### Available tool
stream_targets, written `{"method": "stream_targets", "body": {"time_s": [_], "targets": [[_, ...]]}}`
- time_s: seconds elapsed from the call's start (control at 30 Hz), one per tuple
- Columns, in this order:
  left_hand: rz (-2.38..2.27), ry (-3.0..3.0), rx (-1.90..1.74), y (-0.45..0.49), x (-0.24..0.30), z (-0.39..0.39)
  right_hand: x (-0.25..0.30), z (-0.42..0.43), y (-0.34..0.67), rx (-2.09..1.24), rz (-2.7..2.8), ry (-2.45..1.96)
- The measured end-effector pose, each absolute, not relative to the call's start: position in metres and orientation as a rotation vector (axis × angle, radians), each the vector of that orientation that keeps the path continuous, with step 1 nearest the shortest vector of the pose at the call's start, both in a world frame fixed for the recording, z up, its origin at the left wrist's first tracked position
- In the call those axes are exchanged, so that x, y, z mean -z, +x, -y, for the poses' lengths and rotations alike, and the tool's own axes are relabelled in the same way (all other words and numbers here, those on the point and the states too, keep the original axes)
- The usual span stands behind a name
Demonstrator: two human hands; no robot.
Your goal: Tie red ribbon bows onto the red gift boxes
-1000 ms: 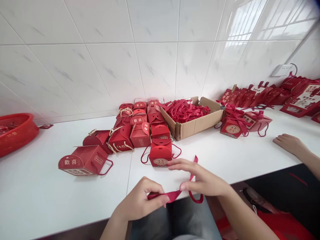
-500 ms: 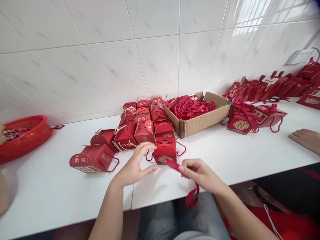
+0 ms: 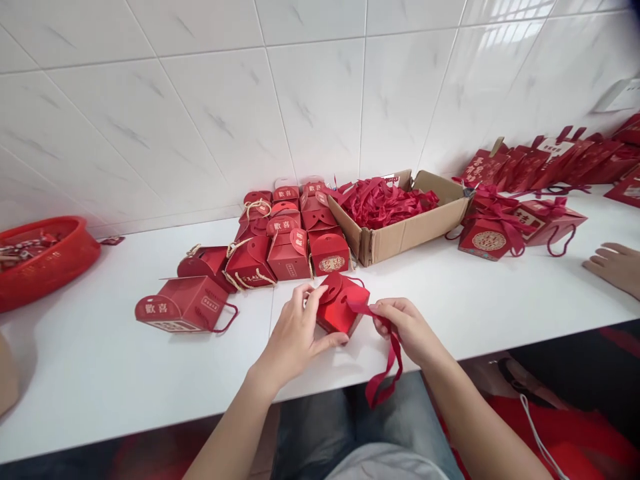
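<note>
A small red gift box (image 3: 338, 313) with overlapping rounded top flaps sits turned at an angle on the white table in front of me. My left hand (image 3: 299, 330) grips it from the left, thumb on the near side and fingertips at the top flap. In my right hand (image 3: 400, 325), a dark red ribbon (image 3: 385, 383) is pinched between thumb and fingers. One end of the ribbon touches the box's top near a hole in the flap. The rest hangs in a loop past the table's front edge.
Several red gift boxes (image 3: 287, 247) stand grouped behind. A cardboard box (image 3: 400, 237) of red ribbons is beside them. Another box (image 3: 187, 307) lies left, near a red basin (image 3: 50, 273). Ribbon-tied boxes (image 3: 493, 233) and another person's hand (image 3: 613, 267) are at right.
My left hand has closed on the gift box, which has turned and come nearer to me. My right hand has brought the ribbon's end to its top.
</note>
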State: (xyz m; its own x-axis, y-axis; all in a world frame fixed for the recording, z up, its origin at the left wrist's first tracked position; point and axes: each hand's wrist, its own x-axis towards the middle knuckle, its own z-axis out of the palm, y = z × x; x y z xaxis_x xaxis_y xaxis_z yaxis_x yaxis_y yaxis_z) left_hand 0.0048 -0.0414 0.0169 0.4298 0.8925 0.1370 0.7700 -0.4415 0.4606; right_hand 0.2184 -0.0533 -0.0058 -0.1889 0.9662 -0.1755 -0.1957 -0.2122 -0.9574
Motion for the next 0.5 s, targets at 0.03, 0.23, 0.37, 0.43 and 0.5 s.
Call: {"method": "stream_targets", "body": {"time_s": [0.03,0.23,0.37,0.43,0.5], "targets": [[-1.446,2.365,-0.509,0.005,-0.018,0.046,0.005,0.053,0.220,-1.573,1.051,-1.104],[-1.457,2.360,-0.668,0.008,-0.018,0.051,0.001,0.045,0.224,-1.574,1.038,-1.098],[-1.352,2.402,-0.732,0.011,-0.021,0.042,-0.001,0.038,0.223,-1.566,1.063,-1.092],[-1.328,2.432,-0.699,0.014,-0.024,0.038,-0.003,0.036,0.222,-1.568,1.071,-1.102],[-1.319,2.474,-0.692,0.017,-0.025,0.035,-0.004,0.035,0.221,-1.569,1.075,-1.108]]}}
